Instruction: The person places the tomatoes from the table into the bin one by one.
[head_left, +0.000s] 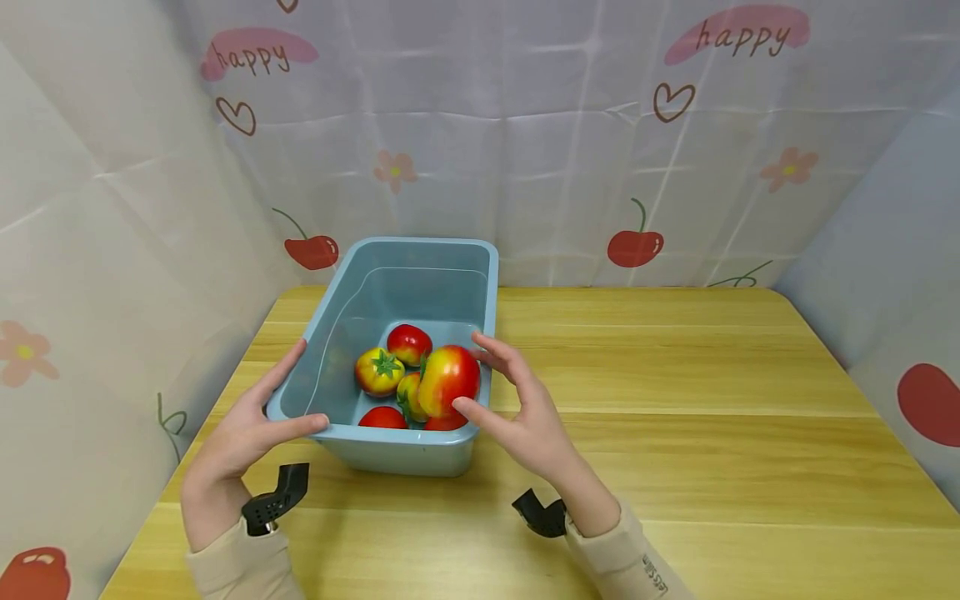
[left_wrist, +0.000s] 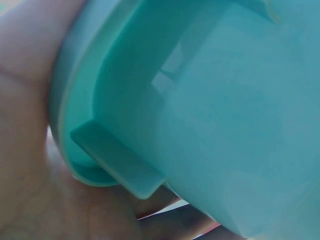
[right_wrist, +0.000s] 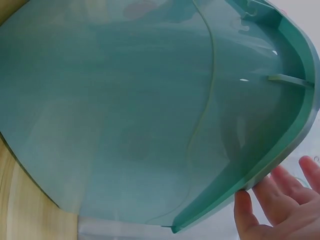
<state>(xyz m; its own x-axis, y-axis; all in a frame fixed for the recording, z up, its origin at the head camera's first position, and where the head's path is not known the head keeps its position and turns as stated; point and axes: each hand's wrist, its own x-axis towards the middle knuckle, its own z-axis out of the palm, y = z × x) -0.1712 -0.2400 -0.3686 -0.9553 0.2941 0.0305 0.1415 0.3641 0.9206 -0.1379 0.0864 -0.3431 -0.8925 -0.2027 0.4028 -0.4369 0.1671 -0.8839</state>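
Observation:
A light-blue plastic bin (head_left: pixel 420 454) holds several red-and-yellow tomatoes with green leafy tops, such as this one (head_left: pixel 379 372). My left hand (head_left: pixel 243 429) grips the bin's near left corner, thumb along the near rim and fingers down the left side. The left wrist view shows that hand (left_wrist: pixel 30 150) against the underside of the rim. Over the bin's near right corner, my right hand (head_left: pixel 528 417) holds a larger-looking tomato (head_left: pixel 450 382) between thumb and fingertips. From the right wrist, the fingers (right_wrist: pixel 280 200) show at the rim, with the tomato hidden behind the bin wall.
The bin stands on a wooden table (head_left: pixel 675 433), towards its left side. Behind and along both sides hangs a pale curtain (head_left: pixel 547 150) printed with cherries, flowers and words. Black camera mounts (head_left: pixel 277 500) sit at both wrists.

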